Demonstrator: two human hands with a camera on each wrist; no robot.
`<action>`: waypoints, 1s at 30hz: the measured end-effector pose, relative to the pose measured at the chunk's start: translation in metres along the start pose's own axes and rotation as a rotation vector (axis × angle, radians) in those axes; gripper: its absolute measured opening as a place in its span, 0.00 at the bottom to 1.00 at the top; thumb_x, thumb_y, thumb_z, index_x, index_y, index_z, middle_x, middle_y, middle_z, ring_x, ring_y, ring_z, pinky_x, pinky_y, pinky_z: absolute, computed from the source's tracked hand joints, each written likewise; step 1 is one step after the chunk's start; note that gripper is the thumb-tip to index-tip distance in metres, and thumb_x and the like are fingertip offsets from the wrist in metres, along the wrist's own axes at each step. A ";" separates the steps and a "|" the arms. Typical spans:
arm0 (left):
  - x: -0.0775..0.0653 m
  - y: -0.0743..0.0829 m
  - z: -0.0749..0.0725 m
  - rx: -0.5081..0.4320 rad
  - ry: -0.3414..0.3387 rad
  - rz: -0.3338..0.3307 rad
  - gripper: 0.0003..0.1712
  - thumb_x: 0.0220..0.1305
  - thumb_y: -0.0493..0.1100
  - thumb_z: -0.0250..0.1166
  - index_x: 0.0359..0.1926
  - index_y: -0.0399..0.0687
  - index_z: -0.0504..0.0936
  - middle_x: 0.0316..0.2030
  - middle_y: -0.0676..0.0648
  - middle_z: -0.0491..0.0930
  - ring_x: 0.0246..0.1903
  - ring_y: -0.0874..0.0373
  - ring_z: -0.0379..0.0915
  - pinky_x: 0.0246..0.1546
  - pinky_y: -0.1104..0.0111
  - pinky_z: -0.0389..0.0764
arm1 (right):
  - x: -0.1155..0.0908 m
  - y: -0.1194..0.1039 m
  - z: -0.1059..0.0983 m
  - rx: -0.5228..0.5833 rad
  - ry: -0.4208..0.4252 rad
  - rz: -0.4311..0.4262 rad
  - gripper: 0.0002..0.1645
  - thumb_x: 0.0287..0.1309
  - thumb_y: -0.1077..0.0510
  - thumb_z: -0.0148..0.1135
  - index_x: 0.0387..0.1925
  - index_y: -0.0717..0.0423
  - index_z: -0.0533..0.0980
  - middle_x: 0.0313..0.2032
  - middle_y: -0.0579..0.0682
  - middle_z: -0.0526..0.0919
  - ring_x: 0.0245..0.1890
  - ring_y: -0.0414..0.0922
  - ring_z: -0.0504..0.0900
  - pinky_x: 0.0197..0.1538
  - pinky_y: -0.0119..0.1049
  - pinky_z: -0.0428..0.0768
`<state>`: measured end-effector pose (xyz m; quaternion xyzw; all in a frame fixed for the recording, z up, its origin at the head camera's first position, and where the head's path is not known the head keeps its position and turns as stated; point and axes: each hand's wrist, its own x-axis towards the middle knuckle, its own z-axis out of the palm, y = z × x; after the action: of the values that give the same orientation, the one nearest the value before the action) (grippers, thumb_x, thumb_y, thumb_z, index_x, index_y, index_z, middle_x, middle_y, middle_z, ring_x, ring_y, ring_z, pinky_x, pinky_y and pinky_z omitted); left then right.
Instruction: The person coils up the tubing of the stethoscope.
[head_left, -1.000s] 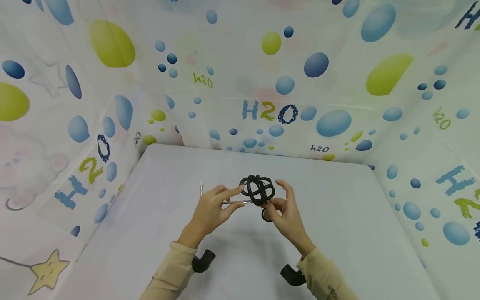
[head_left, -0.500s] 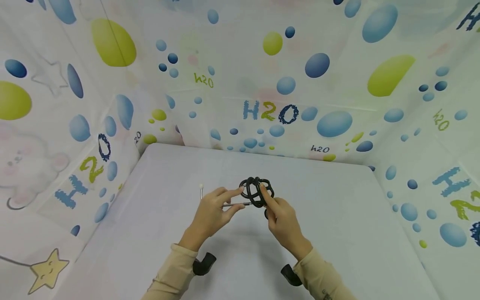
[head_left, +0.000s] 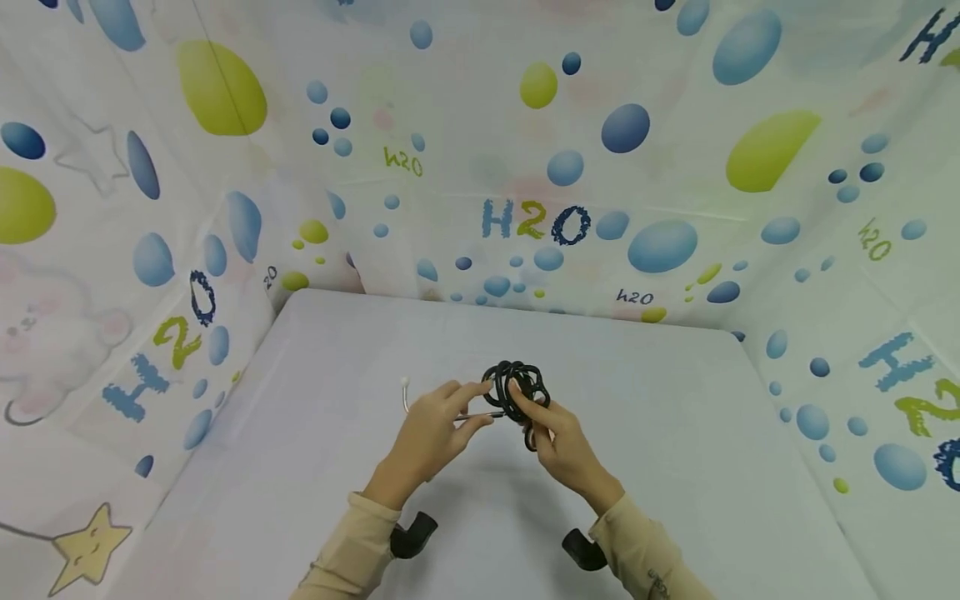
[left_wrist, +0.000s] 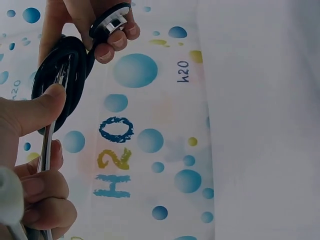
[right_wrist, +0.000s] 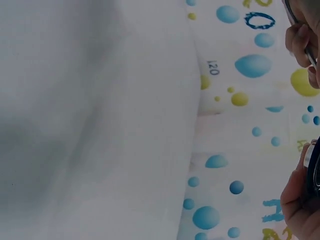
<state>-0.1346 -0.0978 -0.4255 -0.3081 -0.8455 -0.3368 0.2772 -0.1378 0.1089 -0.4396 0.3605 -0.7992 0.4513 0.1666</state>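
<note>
A stethoscope is held up between both hands above the table, its black tubing [head_left: 517,368] wound into a small bundle. My left hand [head_left: 426,437] pinches the metal ear tubes [left_wrist: 46,147] close to where they enter the tubing. One white ear tip [head_left: 405,381] sticks out past the left hand's back. On the other side, my right hand [head_left: 567,447] grips the bundle, thumb across the loops. Its fingers curl around the chest piece [left_wrist: 111,22], seen edge-on in the left wrist view. At the right wrist view's edge, only part of each hand shows.
A white-covered table [head_left: 360,350] lies below the hands. Printed curtains [head_left: 450,150] with bubbles and H2O lettering rise at its back and sides. A black curved piece [head_left: 412,536] sits at the left cuff, and another [head_left: 583,550] at the right cuff.
My right hand has moved from under the coil to gripping it, thumb over the loops. The open loops are now squeezed into a tighter bundle. The left hand keeps its pinch, shifting slightly right and lower.
</note>
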 end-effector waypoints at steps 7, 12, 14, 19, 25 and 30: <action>-0.004 0.003 0.000 0.110 -0.069 0.058 0.32 0.58 0.41 0.67 0.63 0.59 0.69 0.24 0.49 0.66 0.09 0.68 0.50 0.13 0.82 0.59 | 0.004 -0.004 -0.009 0.141 -0.118 0.092 0.29 0.65 0.76 0.39 0.65 0.58 0.65 0.30 0.54 0.73 0.21 0.36 0.65 0.23 0.30 0.69; -0.008 0.004 0.000 0.174 -0.104 0.058 0.33 0.60 0.39 0.64 0.64 0.65 0.68 0.23 0.51 0.62 0.09 0.70 0.43 0.11 0.83 0.53 | 0.007 -0.007 -0.012 0.058 -0.188 0.080 0.28 0.65 0.74 0.43 0.66 0.61 0.63 0.32 0.53 0.76 0.23 0.35 0.63 0.26 0.29 0.68; -0.008 0.005 0.000 0.177 -0.113 0.049 0.33 0.61 0.39 0.64 0.65 0.65 0.67 0.22 0.51 0.61 0.09 0.70 0.43 0.11 0.83 0.52 | 0.005 -0.006 -0.011 -0.005 -0.175 0.050 0.31 0.62 0.75 0.45 0.66 0.58 0.62 0.29 0.52 0.75 0.23 0.35 0.62 0.25 0.28 0.68; -0.008 0.005 0.000 0.180 -0.112 0.040 0.35 0.60 0.39 0.64 0.66 0.65 0.66 0.22 0.51 0.61 0.09 0.69 0.44 0.11 0.83 0.53 | 0.000 -0.004 -0.006 -0.223 -0.068 -0.050 0.41 0.56 0.77 0.52 0.69 0.50 0.60 0.26 0.49 0.70 0.24 0.36 0.64 0.25 0.28 0.69; -0.007 0.003 -0.001 0.214 -0.108 0.035 0.32 0.61 0.42 0.64 0.66 0.63 0.67 0.21 0.51 0.63 0.10 0.69 0.45 0.11 0.82 0.52 | -0.005 -0.003 0.001 -0.392 0.005 -0.108 0.47 0.51 0.74 0.62 0.71 0.52 0.56 0.28 0.51 0.75 0.28 0.41 0.70 0.31 0.34 0.72; -0.006 0.003 -0.003 0.232 -0.133 0.015 0.28 0.61 0.43 0.65 0.62 0.62 0.71 0.22 0.49 0.65 0.10 0.67 0.46 0.11 0.80 0.53 | -0.004 -0.006 0.002 -0.391 0.033 -0.082 0.46 0.50 0.74 0.63 0.70 0.63 0.55 0.29 0.52 0.78 0.26 0.41 0.71 0.29 0.32 0.73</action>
<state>-0.1274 -0.1003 -0.4260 -0.3017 -0.8929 -0.2137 0.2568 -0.1308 0.1073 -0.4396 0.3462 -0.8533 0.2862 0.2648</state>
